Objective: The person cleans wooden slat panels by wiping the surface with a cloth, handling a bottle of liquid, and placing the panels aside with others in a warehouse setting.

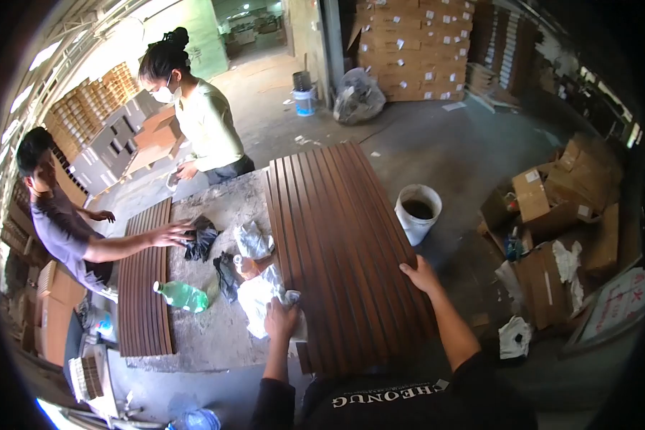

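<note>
A dark brown slatted wooden panel [337,244] lies on a grey work table [215,330], its right part hanging past the table's edge. My right hand [421,276] grips the panel's right edge. My left hand [281,319] rests at the panel's left edge, closed on a crumpled white rag [259,297]. Another person's hand [170,233] reaches from the left and touches a black rag [202,240].
A second slatted panel [145,287] lies at the table's left with a green plastic bottle [183,295] beside it. A white bucket [418,211] stands on the floor right of the panel. Open cardboard boxes [552,208] crowd the right. Two people stand at the table's far left.
</note>
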### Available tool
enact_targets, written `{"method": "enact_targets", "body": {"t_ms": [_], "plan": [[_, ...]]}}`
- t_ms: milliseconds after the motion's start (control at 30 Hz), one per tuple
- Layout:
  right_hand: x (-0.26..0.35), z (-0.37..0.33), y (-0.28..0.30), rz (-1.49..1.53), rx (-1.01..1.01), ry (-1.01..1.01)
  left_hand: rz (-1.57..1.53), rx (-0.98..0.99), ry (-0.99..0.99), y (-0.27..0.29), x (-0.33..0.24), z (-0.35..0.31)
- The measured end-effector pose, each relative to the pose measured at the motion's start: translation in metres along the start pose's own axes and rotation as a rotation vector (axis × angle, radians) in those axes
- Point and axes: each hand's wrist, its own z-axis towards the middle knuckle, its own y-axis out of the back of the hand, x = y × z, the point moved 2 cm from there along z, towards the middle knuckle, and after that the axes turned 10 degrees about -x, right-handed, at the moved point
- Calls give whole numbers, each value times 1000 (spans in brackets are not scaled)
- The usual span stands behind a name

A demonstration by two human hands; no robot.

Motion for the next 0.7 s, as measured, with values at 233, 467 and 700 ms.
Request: {"method": "enact_targets", "body": {"t_ms": [233, 467, 700], "plan": [[-69, 10, -15, -243, -298, 225, 170, 25, -14, -33, -20, -122], [-58, -4, -6, -368, -194, 223, 127, -51, -77, -36, -9, -139], [-54, -12, -12, -328, -205, 190, -70, 55, -53, -19, 35, -135]]}}
